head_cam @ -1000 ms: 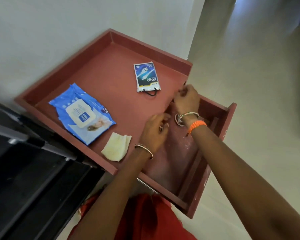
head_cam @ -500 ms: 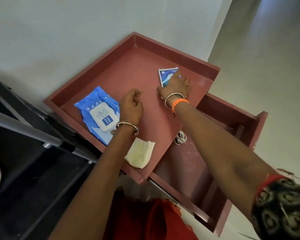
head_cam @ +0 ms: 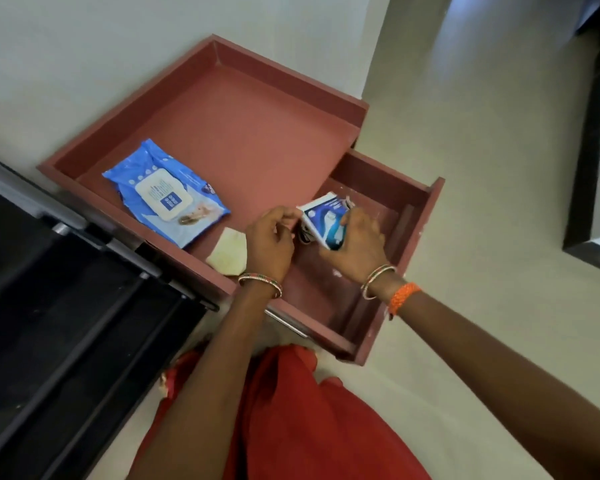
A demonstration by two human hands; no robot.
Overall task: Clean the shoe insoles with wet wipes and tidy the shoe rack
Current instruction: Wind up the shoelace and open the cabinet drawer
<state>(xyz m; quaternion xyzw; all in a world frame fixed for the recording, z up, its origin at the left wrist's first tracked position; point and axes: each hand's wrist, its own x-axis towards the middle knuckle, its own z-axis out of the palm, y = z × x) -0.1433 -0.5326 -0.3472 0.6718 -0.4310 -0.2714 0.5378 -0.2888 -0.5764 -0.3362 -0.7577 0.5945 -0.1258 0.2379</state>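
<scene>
While the right hand grips a small blue-and-white packet over the open drawer, the left hand hovers just beside it with fingers curled at the packet's edge; whether they pinch it cannot be told. The wet wipes pack lies on the red rack top, with a used wipe near the left wrist.
</scene>
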